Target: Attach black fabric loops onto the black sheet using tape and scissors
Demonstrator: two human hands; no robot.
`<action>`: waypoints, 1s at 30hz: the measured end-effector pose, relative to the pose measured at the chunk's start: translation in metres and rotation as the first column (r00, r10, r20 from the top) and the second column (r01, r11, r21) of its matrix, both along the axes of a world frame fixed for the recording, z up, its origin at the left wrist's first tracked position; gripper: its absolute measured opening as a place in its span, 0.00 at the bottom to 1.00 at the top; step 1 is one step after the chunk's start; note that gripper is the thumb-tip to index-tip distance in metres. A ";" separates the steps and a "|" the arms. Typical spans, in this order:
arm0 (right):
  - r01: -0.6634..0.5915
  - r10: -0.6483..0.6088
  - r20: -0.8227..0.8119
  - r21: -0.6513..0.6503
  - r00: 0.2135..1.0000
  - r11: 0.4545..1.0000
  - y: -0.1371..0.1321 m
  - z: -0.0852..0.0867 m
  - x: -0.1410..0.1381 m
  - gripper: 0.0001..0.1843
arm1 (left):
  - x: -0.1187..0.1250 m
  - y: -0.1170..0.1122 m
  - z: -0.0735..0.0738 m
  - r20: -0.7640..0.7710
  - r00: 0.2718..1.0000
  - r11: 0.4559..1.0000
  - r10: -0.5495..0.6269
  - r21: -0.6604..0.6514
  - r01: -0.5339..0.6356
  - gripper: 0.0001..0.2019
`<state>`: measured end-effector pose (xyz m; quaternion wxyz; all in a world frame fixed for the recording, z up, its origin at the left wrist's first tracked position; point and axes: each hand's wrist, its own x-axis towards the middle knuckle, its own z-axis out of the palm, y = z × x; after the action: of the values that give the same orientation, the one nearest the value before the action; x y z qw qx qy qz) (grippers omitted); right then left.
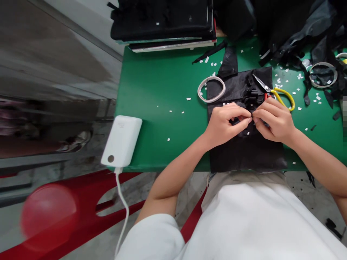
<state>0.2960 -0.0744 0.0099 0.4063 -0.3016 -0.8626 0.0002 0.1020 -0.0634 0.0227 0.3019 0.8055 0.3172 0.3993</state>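
A sheet of black fabric [246,155] lies over the table's front edge, with a bunched heap of small black pieces [252,94] on its upper part. Above it my left hand [229,122] pinches with thumb and forefinger. The fingertips of my right hand [273,119] are pinched too and meet the left ones. Whatever sits between them is too small to make out. Just beyond my right hand are scissors [267,89] with yellow handles, blades pointing away to the left. A roll of white tape [199,90] rests at the fabric's left edge.
White scraps dot the green table [157,90]. A white power bank [123,139] with a cable stands at the left front corner. Stacked black folded items [162,21] lie at the back; black fabric scraps and another tape roll [311,80] are on the right.
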 end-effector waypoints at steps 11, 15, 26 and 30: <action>0.013 -0.025 -0.106 -0.112 0.994 0.994 -0.002 0.002 -0.004 0.05 | 0.001 0.000 0.001 -0.016 1.000 1.000 0.004 0.017 -0.004 0.05; 0.019 -0.032 -0.113 -0.111 0.993 0.994 -0.002 0.002 -0.004 0.06 | 0.000 -0.001 0.002 -0.020 1.000 1.000 0.006 0.008 -0.006 0.06; 0.046 -0.058 -0.113 -0.107 0.992 0.993 -0.002 0.001 -0.005 0.06 | 0.001 -0.001 0.002 -0.035 0.999 1.000 0.011 -0.016 -0.012 0.06; 0.065 -0.077 -0.127 -0.090 0.989 0.994 -0.002 0.000 -0.007 0.07 | 0.001 0.000 0.002 -0.027 1.000 1.000 0.012 0.002 -0.012 0.06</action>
<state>0.2895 -0.0760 0.0094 0.4482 -0.3486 -0.8221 0.0423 0.1027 -0.0639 0.0247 0.2945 0.8092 0.3256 0.3904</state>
